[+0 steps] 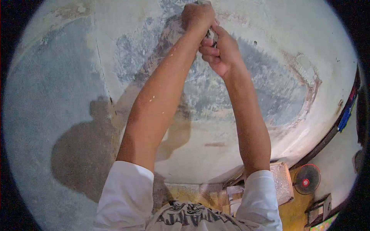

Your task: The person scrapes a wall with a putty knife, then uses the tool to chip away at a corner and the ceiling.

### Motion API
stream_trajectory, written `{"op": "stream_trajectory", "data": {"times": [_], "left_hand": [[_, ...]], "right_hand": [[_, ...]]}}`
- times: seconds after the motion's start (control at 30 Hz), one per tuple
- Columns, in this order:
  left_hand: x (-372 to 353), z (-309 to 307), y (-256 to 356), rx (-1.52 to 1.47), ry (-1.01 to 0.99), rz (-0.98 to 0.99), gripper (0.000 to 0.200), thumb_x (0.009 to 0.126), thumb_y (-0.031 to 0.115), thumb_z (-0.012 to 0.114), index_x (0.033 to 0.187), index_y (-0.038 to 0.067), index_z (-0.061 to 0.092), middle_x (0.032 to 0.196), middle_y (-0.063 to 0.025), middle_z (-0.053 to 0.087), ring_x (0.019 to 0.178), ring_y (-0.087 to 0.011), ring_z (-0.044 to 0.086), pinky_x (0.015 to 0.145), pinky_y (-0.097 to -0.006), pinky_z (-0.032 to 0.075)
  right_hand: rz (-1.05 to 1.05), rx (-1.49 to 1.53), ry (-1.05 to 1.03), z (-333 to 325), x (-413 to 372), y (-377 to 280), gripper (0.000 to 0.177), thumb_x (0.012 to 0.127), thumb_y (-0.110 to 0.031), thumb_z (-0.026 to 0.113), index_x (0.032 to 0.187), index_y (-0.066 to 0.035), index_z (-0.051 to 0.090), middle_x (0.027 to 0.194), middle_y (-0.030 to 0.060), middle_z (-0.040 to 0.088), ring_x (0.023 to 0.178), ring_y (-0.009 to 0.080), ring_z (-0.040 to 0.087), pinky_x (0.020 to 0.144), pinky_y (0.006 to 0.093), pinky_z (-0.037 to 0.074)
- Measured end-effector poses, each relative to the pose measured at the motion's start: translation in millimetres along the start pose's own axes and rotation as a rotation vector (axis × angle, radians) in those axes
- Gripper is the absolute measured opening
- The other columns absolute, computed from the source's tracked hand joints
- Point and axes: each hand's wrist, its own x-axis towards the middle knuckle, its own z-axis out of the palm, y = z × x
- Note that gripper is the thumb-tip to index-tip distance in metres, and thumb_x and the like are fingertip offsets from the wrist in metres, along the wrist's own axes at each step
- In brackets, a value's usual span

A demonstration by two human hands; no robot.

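Note:
Both my arms reach up against a wall [154, 61] with patchy grey and cream paint. My left hand [198, 17] is closed in a fist near the top of the view, its back towards me. Just below and right of it, my right hand [223, 50] has its fingers curled around a small whitish and dark object [210, 36]. Most of that object is hidden by the hands, so its kind cannot be made out. The two hands touch or nearly touch. Whatever lies inside the left fist is hidden. Pale flakes dot my left forearm.
Rough, chipped paint edges [308, 77] run along the wall at the right. Below right stand a fan [307, 179] with a red rim, a pale box [281, 183] and a dark frame-like item [320, 210] on the yellowish floor. Something blue [344, 117] hangs at the far right.

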Motion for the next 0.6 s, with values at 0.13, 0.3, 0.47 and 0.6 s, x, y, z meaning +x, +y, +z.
{"op": "stream_trajectory", "data": {"times": [0.13, 0.3, 0.47, 0.6], "left_hand": [[-47, -2, -15, -0.245, -0.059, -0.013, 0.045, 0.095, 0.033, 0.045, 0.082, -0.004, 0.067, 0.070, -0.0155, 0.071, 0.062, -0.0254, 0.068, 0.065, -0.0386, 0.055], [-62, -1, -9, -0.388, -0.101, 0.090, 0.040, 0.099, 0.029, 0.042, 0.087, -0.002, 0.064, 0.068, -0.0149, 0.071, 0.058, -0.0245, 0.069, 0.060, -0.0378, 0.055], [-64, -10, -3, -0.219, 0.008, 0.068, 0.037, 0.097, 0.027, 0.049, 0.082, -0.002, 0.065, 0.068, -0.0150, 0.070, 0.055, -0.0234, 0.065, 0.056, -0.0392, 0.053], [-62, -13, -1, -0.436, -0.053, -0.010, 0.035, 0.094, 0.026, 0.056, 0.076, -0.002, 0.065, 0.070, -0.0152, 0.070, 0.058, -0.0230, 0.065, 0.056, -0.0386, 0.052]], "right_hand": [[0.072, -0.091, -0.021, -20, -19, 18, 0.024, 0.103, -0.037, 0.045, 0.097, -0.013, 0.047, 0.065, 0.0000, 0.047, 0.042, 0.0055, 0.035, 0.034, 0.0211, 0.021], [0.078, -0.115, -0.093, -27, -16, 3, 0.030, 0.102, -0.040, 0.045, 0.093, -0.012, 0.050, 0.067, 0.0000, 0.050, 0.041, 0.0070, 0.037, 0.035, 0.0226, 0.025], [-0.140, -0.519, 0.115, -19, -22, 12, 0.030, 0.102, -0.032, 0.048, 0.109, -0.004, 0.053, 0.074, 0.0062, 0.058, 0.046, 0.0120, 0.053, 0.038, 0.0280, 0.037], [-0.529, -1.025, 0.262, -12, -23, 24, 0.038, 0.098, -0.027, 0.056, 0.125, -0.003, 0.045, 0.076, 0.0118, 0.061, 0.057, 0.0235, 0.060, 0.048, 0.0355, 0.046]]}}
